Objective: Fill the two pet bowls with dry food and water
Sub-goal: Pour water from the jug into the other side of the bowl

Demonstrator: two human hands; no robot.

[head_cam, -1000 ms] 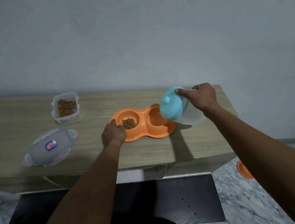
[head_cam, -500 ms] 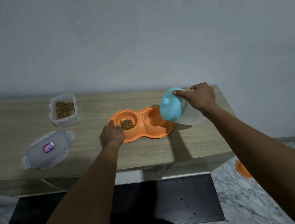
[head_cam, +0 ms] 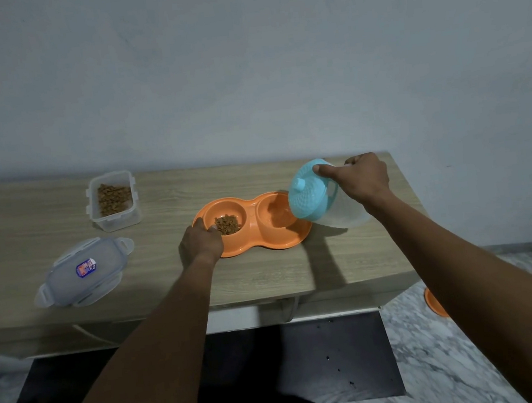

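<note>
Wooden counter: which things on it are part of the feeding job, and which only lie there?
In use: orange double bowl, water jug, food container, left hand, right hand.
Lying about: container lid.

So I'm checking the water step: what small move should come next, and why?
Probably keep the jug tipped over the right bowl a little longer. The right hand holds it tilted, lid end at the rim, and the bowl looks barely filled. The left bowl already has food, and the left hand steadies the dish.
</note>
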